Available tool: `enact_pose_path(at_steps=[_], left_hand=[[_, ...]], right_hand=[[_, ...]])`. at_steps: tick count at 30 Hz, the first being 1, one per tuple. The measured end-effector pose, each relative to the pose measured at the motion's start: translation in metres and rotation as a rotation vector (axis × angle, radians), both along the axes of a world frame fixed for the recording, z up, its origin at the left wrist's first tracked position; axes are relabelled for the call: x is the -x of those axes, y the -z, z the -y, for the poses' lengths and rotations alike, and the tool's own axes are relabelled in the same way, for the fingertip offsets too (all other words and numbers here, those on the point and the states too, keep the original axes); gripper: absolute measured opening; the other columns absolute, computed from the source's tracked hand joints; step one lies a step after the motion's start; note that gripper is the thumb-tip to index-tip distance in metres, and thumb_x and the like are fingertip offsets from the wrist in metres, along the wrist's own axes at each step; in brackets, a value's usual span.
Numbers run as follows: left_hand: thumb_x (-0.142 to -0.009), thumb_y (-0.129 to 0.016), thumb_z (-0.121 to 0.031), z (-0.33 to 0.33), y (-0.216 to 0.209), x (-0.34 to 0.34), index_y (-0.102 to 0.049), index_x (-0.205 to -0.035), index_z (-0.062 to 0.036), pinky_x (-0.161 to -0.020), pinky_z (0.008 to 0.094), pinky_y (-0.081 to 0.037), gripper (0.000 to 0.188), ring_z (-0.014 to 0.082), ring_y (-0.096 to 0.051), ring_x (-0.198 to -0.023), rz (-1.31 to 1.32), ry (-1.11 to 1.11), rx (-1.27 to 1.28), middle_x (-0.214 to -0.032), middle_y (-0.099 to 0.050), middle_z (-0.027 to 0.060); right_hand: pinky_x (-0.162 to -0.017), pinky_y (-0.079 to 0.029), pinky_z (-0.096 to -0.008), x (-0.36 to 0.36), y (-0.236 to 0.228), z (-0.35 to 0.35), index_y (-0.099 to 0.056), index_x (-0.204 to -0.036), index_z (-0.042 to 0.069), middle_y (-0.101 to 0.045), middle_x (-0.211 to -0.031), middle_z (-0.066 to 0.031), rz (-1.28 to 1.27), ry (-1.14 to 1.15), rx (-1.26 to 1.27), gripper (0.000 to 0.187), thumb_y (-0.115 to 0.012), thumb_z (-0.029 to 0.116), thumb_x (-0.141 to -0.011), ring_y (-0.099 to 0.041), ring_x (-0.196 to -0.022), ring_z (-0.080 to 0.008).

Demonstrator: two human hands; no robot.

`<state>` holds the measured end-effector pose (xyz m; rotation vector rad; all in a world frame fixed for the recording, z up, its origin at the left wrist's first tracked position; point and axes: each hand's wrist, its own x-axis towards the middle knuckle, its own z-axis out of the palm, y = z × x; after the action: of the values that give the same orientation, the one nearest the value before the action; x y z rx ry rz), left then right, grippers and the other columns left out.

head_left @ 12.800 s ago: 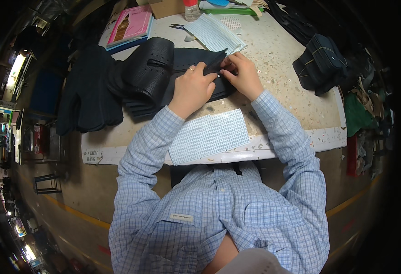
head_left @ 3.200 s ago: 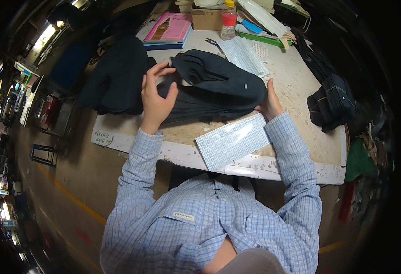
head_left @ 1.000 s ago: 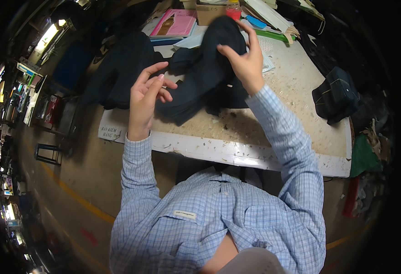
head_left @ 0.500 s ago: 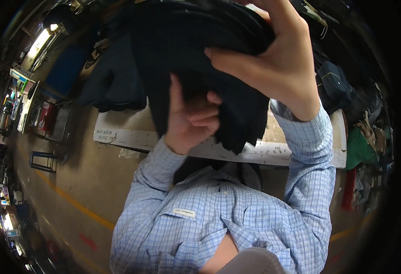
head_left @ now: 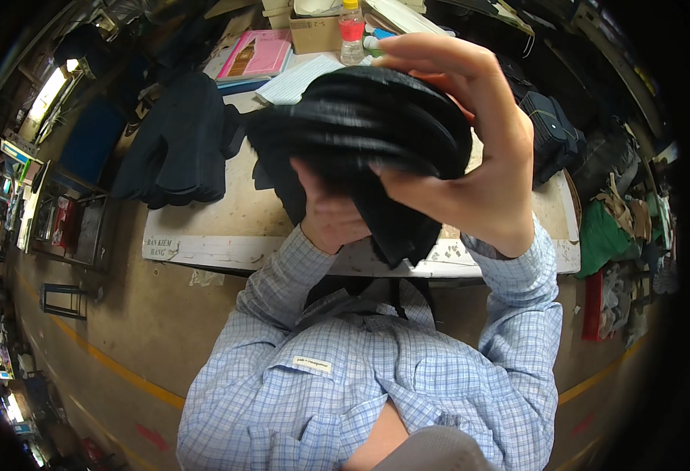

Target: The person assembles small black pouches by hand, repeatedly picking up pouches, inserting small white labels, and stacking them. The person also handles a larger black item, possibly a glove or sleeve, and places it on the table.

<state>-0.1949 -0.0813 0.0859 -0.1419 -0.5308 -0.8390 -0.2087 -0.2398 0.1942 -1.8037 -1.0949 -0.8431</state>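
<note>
A thick stack of dark navy, nearly black cloth pieces (head_left: 353, 129) is held up above the table, bent over so that its layered edges show in a blurred curve. My right hand (head_left: 490, 153) grips its right side, thumb on the near face and fingers over the top. Against the near lower side is my left hand (head_left: 333, 220), closed on the cloth with its thumb up; some of its fingers are hidden. A second pile of dark cloth pieces (head_left: 176, 149) lies on the left of the table (head_left: 243, 208).
At the back stand a cardboard box (head_left: 313, 35), a clear bottle (head_left: 351, 43) with a yellow cap, a pink book (head_left: 259, 55) and white paper (head_left: 298, 82). A tied dark bundle (head_left: 551, 125) sits at the right. A small blue stool (head_left: 64, 300) stands on the floor at left.
The stack was spread wide and hanging high, hiding the table's back; now it is lower and bent into a curve. My left hand has closed on it, and my right hand has come slightly lower.
</note>
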Motion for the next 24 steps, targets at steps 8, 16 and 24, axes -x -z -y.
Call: enact_pose_path(at_steps=[8, 16, 24], left_hand=[[-0.094, -0.054, -0.056, -0.006, -0.004, -0.032, -0.062, -0.084, -0.0046, -0.036, 0.0163, -0.034, 0.053, 0.003, -0.049, -0.037, -0.231, 0.006, -0.012, -0.05, -0.052, -0.007], [-0.092, -0.058, -0.056, -0.011, 0.003, -0.03, -0.059, -0.074, -0.002, -0.038, 0.019, -0.036, 0.057, 0.0056, -0.05, -0.038, -0.268, 0.197, 0.078, -0.055, -0.055, -0.0016], [-0.1, -0.046, -0.05, -0.027, -0.011, -0.014, -0.06, -0.112, 0.0021, -0.036, 0.0207, -0.034, 0.055, 0.0067, -0.046, -0.034, -0.213, 0.176, 0.061, -0.05, -0.052, -0.0014]], right_hand=[[-0.073, -0.046, -0.0352, 0.028, 0.074, -0.015, -0.066, -0.107, 0.006, -0.059, -0.092, -0.0071, 0.074, 0.581, -0.056, 0.041, -0.08, 0.012, -0.069, -0.056, -0.082, -0.0241], [-0.068, -0.047, -0.0377, -0.005, 0.101, 0.019, -0.064, -0.09, 0.005, -0.062, -0.083, -0.0093, -0.013, 0.618, -0.103, 0.016, -0.069, -0.002, -0.076, -0.058, -0.076, -0.0296], [-0.077, -0.049, -0.0375, 0.026, 0.125, 0.031, -0.064, -0.106, 0.003, -0.066, -0.097, -0.0102, -0.214, 0.375, -0.101, 0.037, -0.079, 0.014, -0.074, -0.062, -0.085, -0.0242]])
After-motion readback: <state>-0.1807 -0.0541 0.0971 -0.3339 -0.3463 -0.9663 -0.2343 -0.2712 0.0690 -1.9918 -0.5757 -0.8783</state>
